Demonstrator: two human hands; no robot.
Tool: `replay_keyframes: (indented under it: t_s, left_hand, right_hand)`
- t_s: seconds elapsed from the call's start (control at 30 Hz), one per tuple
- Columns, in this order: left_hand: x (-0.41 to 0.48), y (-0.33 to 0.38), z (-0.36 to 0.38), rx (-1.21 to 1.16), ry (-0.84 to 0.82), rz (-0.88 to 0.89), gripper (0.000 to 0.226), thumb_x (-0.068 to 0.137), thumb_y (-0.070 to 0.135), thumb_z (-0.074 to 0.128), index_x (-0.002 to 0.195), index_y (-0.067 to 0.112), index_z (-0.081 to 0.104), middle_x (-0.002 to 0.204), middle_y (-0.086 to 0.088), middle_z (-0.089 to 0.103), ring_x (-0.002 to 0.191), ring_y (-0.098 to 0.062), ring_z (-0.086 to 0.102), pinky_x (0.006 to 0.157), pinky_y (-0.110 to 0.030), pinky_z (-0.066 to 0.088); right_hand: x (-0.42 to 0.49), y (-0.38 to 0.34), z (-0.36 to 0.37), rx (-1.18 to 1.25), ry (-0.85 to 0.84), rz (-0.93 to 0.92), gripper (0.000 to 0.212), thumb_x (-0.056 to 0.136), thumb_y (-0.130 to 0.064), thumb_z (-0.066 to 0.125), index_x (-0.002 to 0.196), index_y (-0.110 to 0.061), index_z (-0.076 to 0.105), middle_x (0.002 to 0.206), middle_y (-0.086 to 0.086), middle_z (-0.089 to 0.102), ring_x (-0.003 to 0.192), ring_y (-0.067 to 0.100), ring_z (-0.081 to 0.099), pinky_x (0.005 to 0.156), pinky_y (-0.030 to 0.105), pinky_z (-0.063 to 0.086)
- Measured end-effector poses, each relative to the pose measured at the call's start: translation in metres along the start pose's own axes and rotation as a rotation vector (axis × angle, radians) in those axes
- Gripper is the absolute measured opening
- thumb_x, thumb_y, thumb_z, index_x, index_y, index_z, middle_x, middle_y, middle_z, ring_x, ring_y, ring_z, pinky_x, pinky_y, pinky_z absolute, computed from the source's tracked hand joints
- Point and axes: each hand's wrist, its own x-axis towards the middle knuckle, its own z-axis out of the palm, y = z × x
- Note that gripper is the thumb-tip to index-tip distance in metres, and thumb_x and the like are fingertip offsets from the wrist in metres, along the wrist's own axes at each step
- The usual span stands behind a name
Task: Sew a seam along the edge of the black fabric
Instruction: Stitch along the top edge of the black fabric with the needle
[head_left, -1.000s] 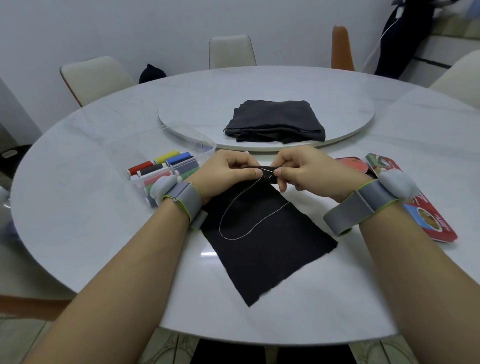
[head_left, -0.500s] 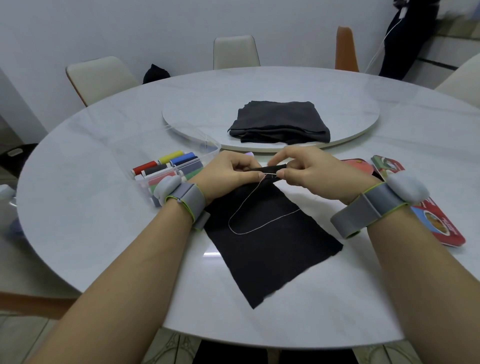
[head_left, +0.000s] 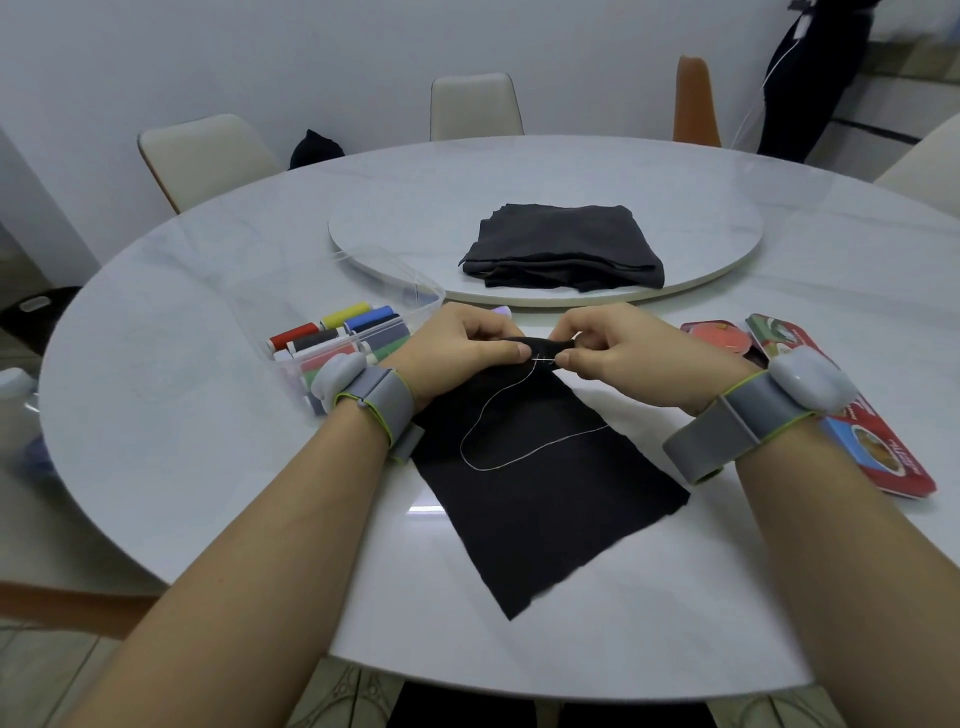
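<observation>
Pinches the rolled far edge of the black fabric (head_left: 545, 499) with the left hand (head_left: 457, 345), fingers (head_left: 511, 353) curled, thumb tip on the near side. Meets it from the right with the right hand (head_left: 618, 348), fingers (head_left: 566, 358) curled too, thumb and forefinger nipping a thin needle (head_left: 542, 357). Barely a glint between the two thumbs; cannot tell how deep in the cloth.

Rest of the fabric flat on the white table (head_left: 182, 441), its nearest corner close to the table's near rim. Pale thread (head_left: 498, 457) in a loose loop on the fabric's middle, running up to the needle.

Left of the fabric, partly behind the left wristband (head_left: 374, 400): clear plastic box (head_left: 332, 343) of thread spools in red, black, yellow, blue and green, its open lid almost invisible. Bare tabletop farther left.

Just beyond the fabric, behind the left knuckles: something small and purple (head_left: 501, 310), mostly hidden. Farther beyond: round turntable (head_left: 395, 244) carrying a folded dark cloth (head_left: 561, 247).

Right of the fabric, partly covered by the right wristband (head_left: 748, 421): round red tin (head_left: 719, 335) and a flat red printed pack (head_left: 878, 457), contents unreadable.
</observation>
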Motion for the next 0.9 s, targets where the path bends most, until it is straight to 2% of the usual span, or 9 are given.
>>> replay_keyframes:
  t_s: [0.1, 0.27, 0.37, 0.4, 0.47, 0.63, 0.73, 0.83, 0.9]
  left_hand:
    - [-0.0001, -0.0006, -0.0007, 0.0, 0.005, -0.013, 0.018, 0.087, 0.015, 0.072, 0.073, 0.025, 0.077, 0.099, -0.028, 0.07, 0.105, -0.018, 0.061, 0.094, -0.032, 0.048]
    - [-0.0004, 0.0005, -0.0006, -0.01, 0.009, -0.017, 0.017, 0.088, 0.012, 0.071, 0.075, 0.021, 0.077, 0.078, -0.012, 0.068, 0.08, -0.017, 0.063, 0.087, -0.035, 0.05]
    - [-0.0004, -0.0003, -0.0005, -0.009, 0.007, -0.02, 0.013, 0.087, 0.014, 0.072, 0.077, 0.02, 0.078, 0.093, -0.024, 0.071, 0.1, -0.026, 0.067, 0.097, -0.043, 0.05]
    - [-0.0006, -0.0001, -0.0003, -0.008, 0.006, -0.021, 0.012, 0.087, 0.014, 0.072, 0.077, 0.02, 0.078, 0.1, -0.027, 0.07, 0.106, -0.025, 0.065, 0.098, -0.042, 0.05]
    - [-0.0005, 0.0001, 0.0001, -0.017, 0.006, -0.023, 0.012, 0.087, 0.014, 0.072, 0.077, 0.019, 0.078, 0.108, -0.029, 0.067, 0.105, -0.016, 0.057, 0.095, -0.036, 0.049]
    - [0.0015, -0.0016, -0.0003, -0.044, 0.008, -0.018, 0.016, 0.086, 0.016, 0.075, 0.071, 0.023, 0.076, 0.092, -0.03, 0.068, 0.105, -0.015, 0.053, 0.091, -0.031, 0.044]
    - [0.0038, -0.0052, -0.0004, -0.063, 0.018, -0.015, 0.017, 0.084, 0.017, 0.076, 0.069, 0.022, 0.075, 0.074, -0.017, 0.065, 0.105, -0.016, 0.053, 0.092, -0.031, 0.043]
    - [0.0065, -0.0077, -0.0008, -0.059, 0.034, -0.001, 0.014, 0.083, 0.018, 0.078, 0.069, 0.021, 0.075, 0.073, -0.012, 0.064, 0.104, -0.017, 0.054, 0.094, -0.033, 0.044]
    - [0.0071, -0.0078, -0.0004, -0.047, 0.037, 0.002, 0.012, 0.083, 0.017, 0.078, 0.072, 0.017, 0.075, 0.073, -0.012, 0.064, 0.103, -0.017, 0.054, 0.089, -0.023, 0.046]
  right_hand:
    - [-0.0001, -0.0005, 0.0008, -0.001, -0.004, -0.015, 0.008, 0.099, -0.019, 0.056, 0.095, -0.019, 0.063, 0.065, 0.001, 0.053, 0.045, 0.004, 0.037, 0.055, 0.025, 0.031]
    - [-0.0006, -0.0016, 0.0021, -0.01, 0.001, -0.026, 0.008, 0.099, -0.019, 0.057, 0.094, -0.018, 0.062, 0.059, -0.003, 0.049, 0.045, 0.004, 0.037, 0.056, 0.026, 0.031]
    - [-0.0022, -0.0036, 0.0024, -0.017, 0.002, -0.028, 0.011, 0.099, -0.019, 0.056, 0.089, -0.018, 0.06, 0.061, -0.001, 0.048, 0.051, 0.009, 0.036, 0.056, 0.027, 0.03]
    - [-0.0025, -0.004, 0.0025, -0.022, 0.005, -0.026, 0.012, 0.099, -0.019, 0.056, 0.088, -0.018, 0.06, 0.061, -0.001, 0.048, 0.052, 0.011, 0.036, 0.056, 0.027, 0.03]
    - [-0.003, -0.0049, 0.0023, -0.037, 0.02, -0.024, 0.012, 0.099, -0.018, 0.056, 0.087, -0.018, 0.06, 0.06, -0.002, 0.047, 0.053, 0.012, 0.036, 0.056, 0.027, 0.03]
    - [-0.0039, -0.0066, 0.0005, -0.089, 0.064, -0.018, 0.013, 0.099, -0.018, 0.055, 0.086, -0.019, 0.06, 0.057, -0.006, 0.046, 0.053, 0.009, 0.037, 0.055, 0.026, 0.029]
    - [-0.0043, -0.0066, 0.0005, -0.106, 0.078, -0.01, 0.014, 0.098, -0.018, 0.055, 0.086, -0.02, 0.06, 0.055, -0.007, 0.046, 0.052, 0.008, 0.038, 0.054, 0.025, 0.028]
    - [-0.0043, -0.0071, 0.0008, -0.124, 0.09, -0.006, 0.012, 0.098, -0.018, 0.055, 0.087, -0.018, 0.061, 0.054, -0.007, 0.046, 0.053, 0.007, 0.039, 0.053, 0.023, 0.027]
    - [-0.0043, -0.0071, 0.0006, -0.136, 0.093, -0.001, 0.013, 0.098, -0.019, 0.055, 0.087, -0.019, 0.061, 0.055, -0.007, 0.046, 0.054, 0.007, 0.039, 0.052, 0.022, 0.027]
